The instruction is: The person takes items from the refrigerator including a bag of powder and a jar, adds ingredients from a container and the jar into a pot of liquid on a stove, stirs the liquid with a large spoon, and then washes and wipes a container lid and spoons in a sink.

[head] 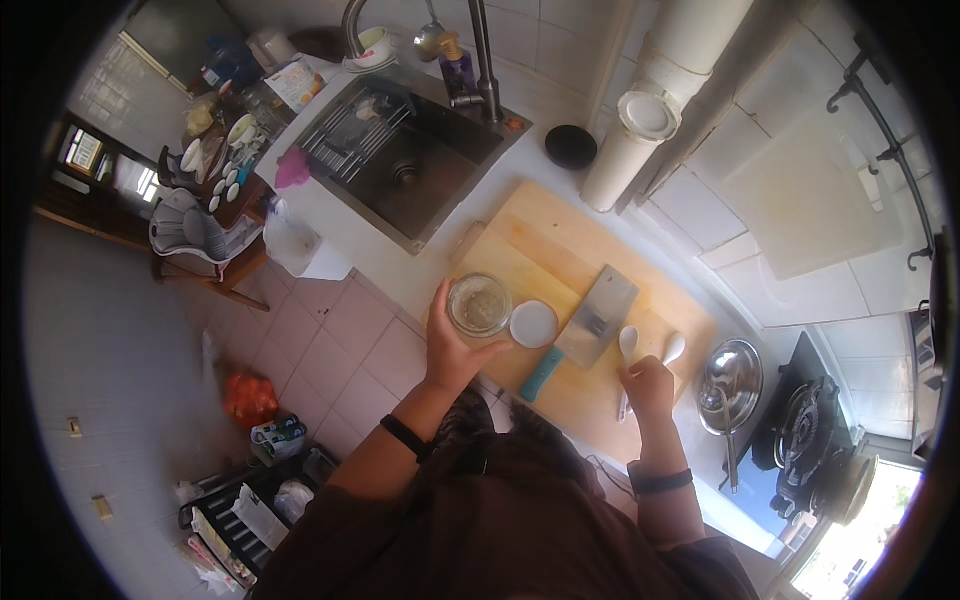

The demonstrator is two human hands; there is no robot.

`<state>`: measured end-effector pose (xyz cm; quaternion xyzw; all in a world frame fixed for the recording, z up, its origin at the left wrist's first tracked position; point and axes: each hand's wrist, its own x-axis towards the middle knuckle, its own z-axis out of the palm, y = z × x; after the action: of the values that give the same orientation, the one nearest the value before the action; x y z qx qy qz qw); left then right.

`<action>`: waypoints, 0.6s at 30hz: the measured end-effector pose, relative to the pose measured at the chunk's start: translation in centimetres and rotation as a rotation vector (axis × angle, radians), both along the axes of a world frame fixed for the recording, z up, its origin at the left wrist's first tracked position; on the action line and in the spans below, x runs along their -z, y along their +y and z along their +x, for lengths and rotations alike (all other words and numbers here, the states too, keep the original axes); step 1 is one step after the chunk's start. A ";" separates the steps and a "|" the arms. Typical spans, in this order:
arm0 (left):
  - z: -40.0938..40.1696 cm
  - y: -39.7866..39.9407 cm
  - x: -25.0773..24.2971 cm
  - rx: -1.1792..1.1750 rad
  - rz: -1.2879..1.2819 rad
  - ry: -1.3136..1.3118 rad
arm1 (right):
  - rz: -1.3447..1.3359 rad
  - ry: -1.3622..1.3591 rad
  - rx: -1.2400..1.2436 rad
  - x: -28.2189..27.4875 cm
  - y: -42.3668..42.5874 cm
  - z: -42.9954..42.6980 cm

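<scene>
My left hand (455,349) is wrapped around a round glass jar (480,305), seen from above at the left side of the wooden cutting board (555,214). A round white lid (534,324) lies on the board just right of the jar. Beside it rests a cleaver (600,319) with a teal handle. My right hand (648,382) is closed at the board's right part, on or over the handle of a white spoon (628,341); whether the spoon is lifted is unclear. A second white spoon (674,346) shows just beyond that hand, its handle partly hidden.
A steel sink (420,180) with a faucet lies beyond the board at the left. Near the wall are a black round lid (571,146) and a white pipe (622,161). A steel pan lid (729,382) and a gas stove (806,431) stand at right.
</scene>
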<state>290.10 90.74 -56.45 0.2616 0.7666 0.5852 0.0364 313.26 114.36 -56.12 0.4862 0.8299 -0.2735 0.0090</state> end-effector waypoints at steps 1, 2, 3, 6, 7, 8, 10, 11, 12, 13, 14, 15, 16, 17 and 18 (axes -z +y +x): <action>-0.8 -0.2 0.2 0.012 0.006 -0.013 | -0.011 -0.023 0.059 -0.6 -0.5 -0.5; -1.5 -0.4 0.3 0.061 -0.039 0.034 | 0.013 -0.042 0.066 -0.9 -1.1 -1.1; -2.2 -0.4 0.3 0.116 -0.081 0.081 | 0.021 -0.054 0.084 -1.3 -1.9 -1.9; -4.3 -0.8 0.0 0.216 -0.097 0.111 | 0.136 0.144 0.034 -1.8 -4.7 -4.6; -4.9 -1.0 0.0 0.237 -0.089 0.105 | 0.158 0.203 -0.006 -1.9 -5.7 -5.7; -5.5 -1.2 -0.1 0.244 -0.046 0.031 | 0.152 0.243 -0.030 -1.9 -6.8 -6.9; -7.1 -1.8 -0.4 0.256 -0.004 -0.036 | 0.131 0.314 -0.077 -2.0 -9.0 -9.3; -7.9 -2.2 -0.6 0.248 0.024 -0.052 | 0.118 0.340 -0.095 -2.2 -9.9 -10.3; -9.0 -2.6 -0.9 0.236 0.051 -0.063 | 0.126 0.310 -0.115 -2.0 -10.6 -11.2; -10.1 -2.9 -1.1 0.240 0.052 -0.053 | 0.129 0.319 -0.111 -2.1 -11.2 -11.8; -11.2 -3.1 -1.4 0.195 0.054 -0.056 | 0.199 0.270 -0.146 -2.4 -11.8 -12.4; -12.2 -3.2 -1.7 0.150 0.057 -0.059 | 0.269 0.221 -0.179 -2.7 -12.3 -12.8; -13.7 -3.4 -1.9 0.137 0.077 -0.046 | 0.194 0.164 -0.161 -1.9 -12.3 -13.0; -15.3 -3.4 -1.8 0.140 0.078 -0.037 | 0.196 0.173 -0.158 -1.7 -12.5 -13.4; -17.0 -3.6 -1.3 0.073 0.085 -0.037 | 0.219 0.125 -0.156 -1.5 -12.8 -13.9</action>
<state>273.13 87.10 -55.17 0.2800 0.7301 0.6203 0.0610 299.34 101.55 -54.62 0.4004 0.8889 -0.2096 -0.0746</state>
